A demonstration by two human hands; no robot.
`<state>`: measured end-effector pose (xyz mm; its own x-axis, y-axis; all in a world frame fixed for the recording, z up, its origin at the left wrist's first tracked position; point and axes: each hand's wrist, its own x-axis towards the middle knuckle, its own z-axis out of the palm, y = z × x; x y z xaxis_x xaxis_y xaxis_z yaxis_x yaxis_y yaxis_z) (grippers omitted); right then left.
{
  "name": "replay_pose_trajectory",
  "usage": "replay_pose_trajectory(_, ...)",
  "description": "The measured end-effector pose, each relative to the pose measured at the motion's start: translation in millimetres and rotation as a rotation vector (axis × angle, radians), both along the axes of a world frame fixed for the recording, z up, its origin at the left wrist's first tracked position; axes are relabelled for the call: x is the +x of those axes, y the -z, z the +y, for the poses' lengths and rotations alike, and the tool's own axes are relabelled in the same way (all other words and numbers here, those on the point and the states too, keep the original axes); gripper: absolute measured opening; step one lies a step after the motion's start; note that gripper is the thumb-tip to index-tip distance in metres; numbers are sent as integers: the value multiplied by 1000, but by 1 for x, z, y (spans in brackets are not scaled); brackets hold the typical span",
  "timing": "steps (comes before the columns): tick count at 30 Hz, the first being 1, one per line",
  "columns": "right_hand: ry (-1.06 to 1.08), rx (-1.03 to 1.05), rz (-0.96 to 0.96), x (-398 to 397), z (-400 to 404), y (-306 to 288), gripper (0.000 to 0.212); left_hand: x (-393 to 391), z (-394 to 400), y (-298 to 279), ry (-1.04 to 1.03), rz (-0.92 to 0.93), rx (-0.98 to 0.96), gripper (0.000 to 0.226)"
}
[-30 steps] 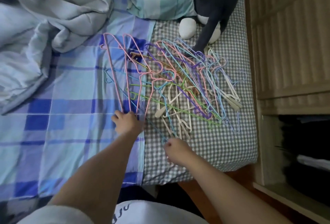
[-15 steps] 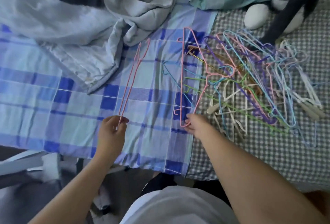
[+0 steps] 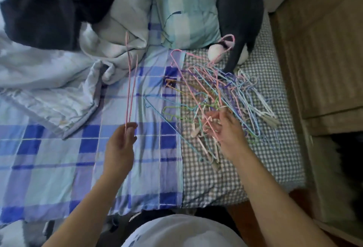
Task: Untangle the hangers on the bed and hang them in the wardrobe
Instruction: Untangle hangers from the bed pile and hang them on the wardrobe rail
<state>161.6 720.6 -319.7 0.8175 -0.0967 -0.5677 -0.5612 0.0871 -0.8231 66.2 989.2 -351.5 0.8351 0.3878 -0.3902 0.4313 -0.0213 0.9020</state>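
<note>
One pink hanger (image 3: 130, 81) rises from left hand's (image 3: 119, 146) pinching grip.

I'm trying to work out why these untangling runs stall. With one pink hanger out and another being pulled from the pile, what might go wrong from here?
1. The right hand grips a pink hanger threaded through the tangled hanger pile; pulling may drag others along or tighten the knot.
2. Its hook lies against the dark plush toy and may snag there.
3. The left hand only pinches the freed pink hanger at its lower end, so it may slip.
</note>
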Motion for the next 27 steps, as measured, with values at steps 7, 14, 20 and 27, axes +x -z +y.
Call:
replay_pose_trajectory(7, 242, 180, -144, -24, -103, -116, 43, 58, -106, -75, 222, -132, -271, 28)
replay_pose_trajectory(14, 574, -2, -288, -173, -300, -212, 28, 38, -327, -174, 556, -166, -371, 23)
replay_pose_trajectory(20, 571, -395, -226, -286, -465, -281, 23, -11, -484, -251, 674, -148, -430, 19)
replay_pose_trajectory(27, 1004, -579, -429, -390, -603, -398, 19, -70, -665, -378, 932, -262, -519, 28)
